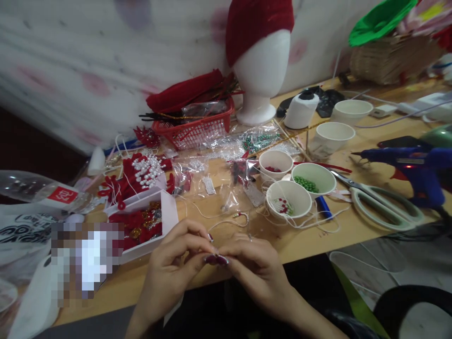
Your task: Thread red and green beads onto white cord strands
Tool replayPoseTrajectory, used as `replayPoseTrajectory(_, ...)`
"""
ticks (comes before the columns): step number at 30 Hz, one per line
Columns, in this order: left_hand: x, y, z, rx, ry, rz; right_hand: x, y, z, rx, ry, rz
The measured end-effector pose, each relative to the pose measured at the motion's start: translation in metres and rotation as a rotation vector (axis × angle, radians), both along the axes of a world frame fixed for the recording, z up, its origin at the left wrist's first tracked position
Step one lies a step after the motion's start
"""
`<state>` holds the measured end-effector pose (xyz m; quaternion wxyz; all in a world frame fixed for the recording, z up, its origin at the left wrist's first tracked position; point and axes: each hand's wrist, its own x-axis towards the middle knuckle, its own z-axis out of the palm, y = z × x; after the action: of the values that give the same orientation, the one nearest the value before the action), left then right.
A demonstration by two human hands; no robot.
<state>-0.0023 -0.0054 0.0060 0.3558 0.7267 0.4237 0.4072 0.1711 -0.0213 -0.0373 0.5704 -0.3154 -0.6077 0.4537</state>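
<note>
My left hand (pixel 176 259) and my right hand (pixel 256 263) meet above the table's front edge, thumbs and fingertips pinched together. Whatever lies between the fingertips is too small and covered to make out. Just beyond them, a white cord with a few red and white beads (pixel 242 217) curls on the wood. Closest to my right hand stands a paper cup of red, white and green beads (pixel 288 200), cord loops around it. Beside my left hand is a white box (pixel 170 214) of red and gold pieces.
Scissors (pixel 381 202) and a blue glue gun (pixel 406 162) lie to the right. Behind stand a red basket (pixel 197 132), a white foam head (pixel 263 70) and a thread cone (pixel 301 110). A plastic bottle (pixel 45 190) lies left; small bead bags (pixel 233 197) cover the middle.
</note>
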Motion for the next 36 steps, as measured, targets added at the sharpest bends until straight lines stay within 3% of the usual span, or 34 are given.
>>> replayPoseTrajectory(3,0.000,0.001,0.001,-0.010,0.006,0.015,0.004,0.004,-0.002,0.028,-0.030,-0.047)
replayPoseTrajectory(6,-0.014,0.017,0.010,-0.013,0.062,0.186,0.006,0.007,-0.008,0.028,-0.087,-0.078)
replayPoseTrajectory(10,-0.047,0.069,0.026,-0.073,0.114,0.475,0.007,0.009,-0.015,-0.031,-0.160,-0.025)
replayPoseTrajectory(12,-0.057,0.099,0.030,-0.147,0.152,0.495,0.006,0.011,-0.016,-0.068,-0.206,-0.006)
replayPoseTrajectory(16,-0.046,0.137,0.035,-0.366,0.167,0.360,0.007,0.012,-0.016,-0.115,-0.253,0.029)
replayPoseTrajectory(22,-0.012,0.154,0.038,-0.475,0.265,0.068,0.008,0.010,-0.018,-0.135,-0.220,0.043)
replayPoseTrajectory(28,0.005,0.176,0.015,-0.436,0.540,-0.150,0.008,0.011,-0.020,-0.131,-0.244,0.049)
replayPoseTrajectory(32,0.014,0.182,-0.006,-0.397,0.651,-0.180,0.007,0.010,-0.021,-0.123,-0.246,0.051)
replayPoseTrajectory(36,0.016,0.184,-0.010,-0.385,0.708,-0.205,0.007,0.009,-0.022,-0.117,-0.247,0.049)
